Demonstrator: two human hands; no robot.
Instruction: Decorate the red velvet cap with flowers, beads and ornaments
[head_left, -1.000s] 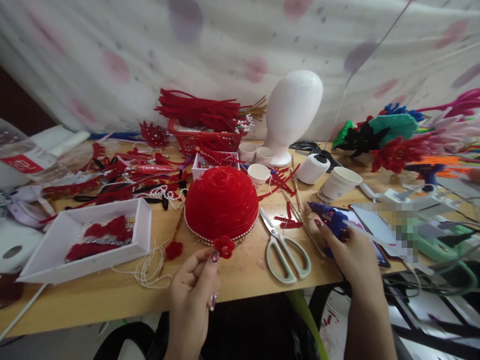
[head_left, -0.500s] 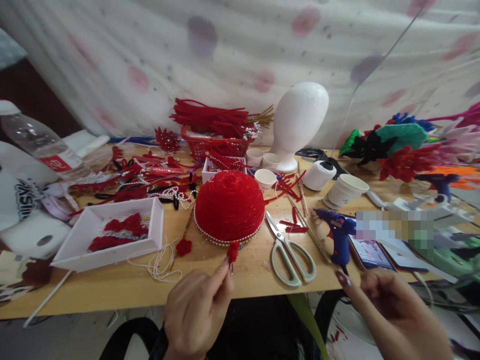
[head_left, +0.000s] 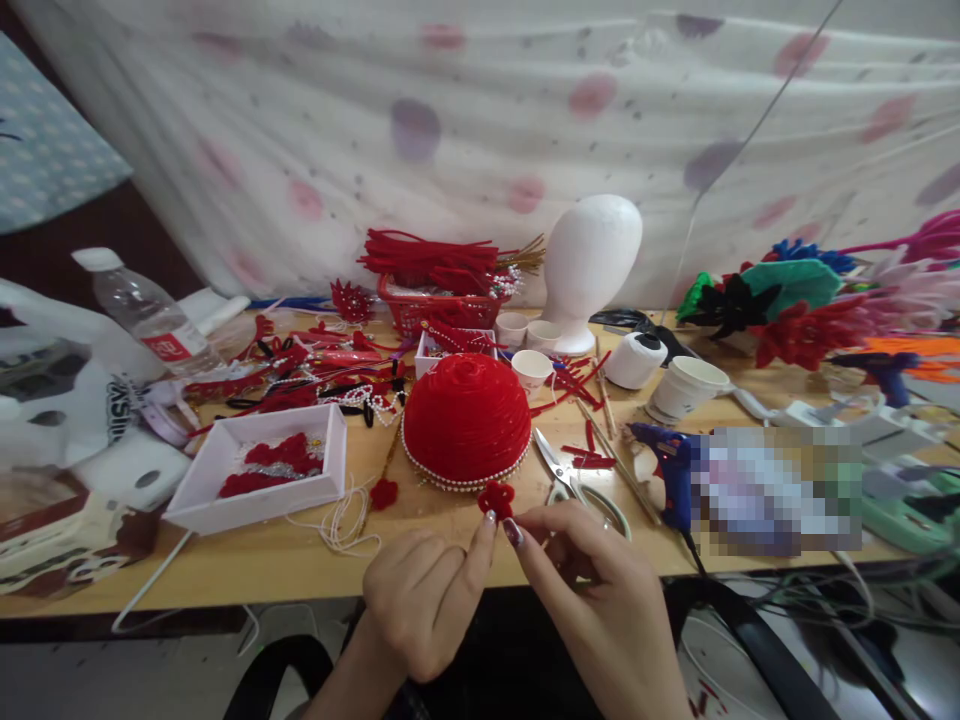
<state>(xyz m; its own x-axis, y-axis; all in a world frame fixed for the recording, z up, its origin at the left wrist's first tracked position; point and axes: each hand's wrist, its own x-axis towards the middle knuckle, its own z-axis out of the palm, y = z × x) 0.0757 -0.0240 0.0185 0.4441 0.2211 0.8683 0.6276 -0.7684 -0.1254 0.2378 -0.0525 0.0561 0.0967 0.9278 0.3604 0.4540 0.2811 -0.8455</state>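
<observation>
Close to the table's front edge, a small red fuzzy flower is pinched between my two hands. My left hand holds its lower left side with thumb and index finger. At the lower right edge of the flower, my right hand has its thumb and index fingertips closed on it. Just behind stands a red domed cap, its rim trimmed with white beads. Scissors lie to the right of the cap, their handles partly hidden by my right hand. Another red flower lies left of the cap.
A white box with red pieces is at left, near a plastic bottle. Behind are a red basket, a paper cup and a white foam head. A blue glue gun stands at right.
My right hand has moved left from the glue gun side to meet my left hand at the flower. The flower has turned to show its petals. The view has shifted slightly.
</observation>
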